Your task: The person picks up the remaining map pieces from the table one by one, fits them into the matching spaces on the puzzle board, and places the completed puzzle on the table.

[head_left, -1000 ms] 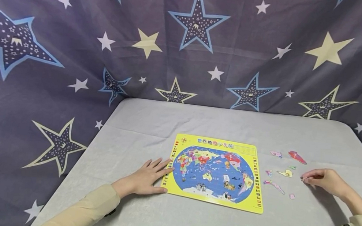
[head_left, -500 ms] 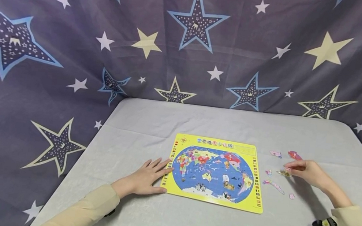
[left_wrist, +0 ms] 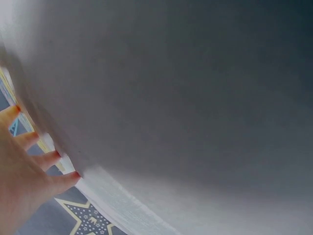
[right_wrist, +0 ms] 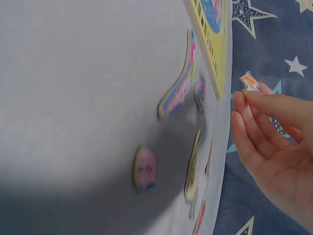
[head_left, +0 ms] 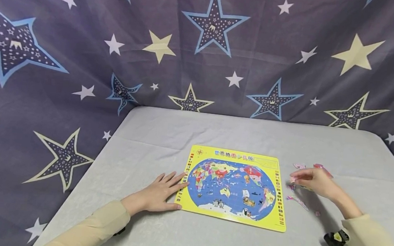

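Note:
A yellow-bordered world map puzzle board (head_left: 276,224) lies flat on the cloth-covered table. My left hand (head_left: 158,194) rests at its left edge with fingers spread, the fingertips on the yellow border. Just off the board's right side, my right hand (head_left: 320,186) pinches a small puzzle piece (right_wrist: 250,83) between thumb and fingertips. In the right wrist view this piece shows orange, pink and white and is held up above the table. Beneath and around that hand lie loose pieces, among them a long wavy one (right_wrist: 177,93) and a small pink one (right_wrist: 146,169).
A red piece (head_left: 323,169) and a pink one (head_left: 299,166) lie beyond the right hand, partly covered by it. Grey cloth (head_left: 167,132) covers the table. A dark star-patterned curtain (head_left: 221,97) hangs behind and to the left.
My right hand has moved left, from the right of the loose pieces to near the board's right edge, carrying the small puzzle piece. The left hand has stayed put.

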Action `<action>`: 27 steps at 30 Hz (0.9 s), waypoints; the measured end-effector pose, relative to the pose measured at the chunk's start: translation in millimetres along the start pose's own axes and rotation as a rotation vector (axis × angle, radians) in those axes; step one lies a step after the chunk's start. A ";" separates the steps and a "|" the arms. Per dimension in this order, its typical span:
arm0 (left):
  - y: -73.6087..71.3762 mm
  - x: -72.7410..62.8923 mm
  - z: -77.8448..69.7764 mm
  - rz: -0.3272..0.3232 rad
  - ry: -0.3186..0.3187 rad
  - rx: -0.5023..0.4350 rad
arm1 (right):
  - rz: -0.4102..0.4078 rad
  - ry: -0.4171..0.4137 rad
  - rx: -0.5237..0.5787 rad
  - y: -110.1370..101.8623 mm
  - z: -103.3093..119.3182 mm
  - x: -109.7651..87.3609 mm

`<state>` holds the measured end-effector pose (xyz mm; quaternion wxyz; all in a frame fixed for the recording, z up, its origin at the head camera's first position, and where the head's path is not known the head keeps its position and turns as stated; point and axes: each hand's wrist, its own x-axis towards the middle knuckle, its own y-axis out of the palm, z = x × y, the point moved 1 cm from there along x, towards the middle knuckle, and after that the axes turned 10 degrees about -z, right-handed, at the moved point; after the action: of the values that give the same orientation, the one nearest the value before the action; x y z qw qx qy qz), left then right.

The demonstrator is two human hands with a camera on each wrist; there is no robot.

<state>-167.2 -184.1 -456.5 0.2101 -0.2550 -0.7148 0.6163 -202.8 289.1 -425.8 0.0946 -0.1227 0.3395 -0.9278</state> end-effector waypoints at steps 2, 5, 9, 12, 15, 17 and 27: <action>-0.3 0.0 0.0 0.000 0.001 -0.007 | 0.007 0.008 -0.005 2.4 1.6 1.4; -0.5 0.3 0.2 -0.001 0.002 -0.005 | 0.019 0.020 0.004 5.9 4.4 2.8; -0.5 0.7 0.3 -0.002 0.002 0.001 | 0.021 0.013 0.007 10.9 8.6 4.2; -0.4 0.7 0.4 0.000 0.003 -0.004 | 0.029 0.018 0.003 14.9 11.5 5.5; -0.1 0.6 0.9 -0.001 0.006 -0.004 | 0.056 0.022 0.029 19.0 14.8 6.7; 0.1 0.5 1.2 -0.002 0.008 -0.006 | 0.077 0.030 0.057 21.6 16.9 7.2; 1.0 0.2 1.6 -0.004 0.012 -0.011 | 0.127 0.053 0.073 34.9 22.3 6.8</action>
<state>-168.3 -185.1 -457.8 0.2142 -0.2583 -0.7176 0.6103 -199.5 247.6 -431.0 0.1487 -0.0729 0.3150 -0.9345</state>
